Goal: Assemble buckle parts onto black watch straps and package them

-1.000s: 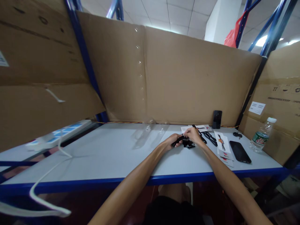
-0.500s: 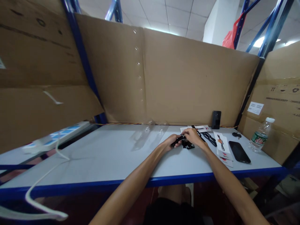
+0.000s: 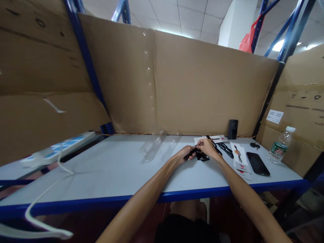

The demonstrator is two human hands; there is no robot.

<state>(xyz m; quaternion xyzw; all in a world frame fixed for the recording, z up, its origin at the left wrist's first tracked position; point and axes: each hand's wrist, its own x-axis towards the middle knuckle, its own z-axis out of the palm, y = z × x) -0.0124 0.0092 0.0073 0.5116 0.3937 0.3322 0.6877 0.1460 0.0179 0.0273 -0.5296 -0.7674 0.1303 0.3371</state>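
My left hand (image 3: 185, 153) is closed around a slim black handle-like piece (image 3: 189, 155), held just above the table. At its upper end the fingers of my right hand (image 3: 207, 146) are pinched together, touching or nearly touching it. What they pinch is too small to make out. Right beneath my hands lies a small pile of glossy black parts (image 3: 202, 157). Beyond my right hand are several long black slotted pieces (image 3: 225, 150), partly hidden by that hand. Printed cards (image 3: 238, 153) showing a dark-handled tool lie to the right.
A phone (image 3: 257, 164) lies near a water bottle (image 3: 278, 145) and keys (image 3: 254, 145) on the right. Another dark device (image 3: 233, 129) stands against the cardboard wall (image 3: 202, 84). Clear plastic sleeves (image 3: 157, 148) lie mid-table. A power strip (image 3: 63, 147) and white cable (image 3: 45, 192) are left.
My right fingers have shifted slightly at the end of the black piece. The left hand keeps its hold. The whole view has moved a little.
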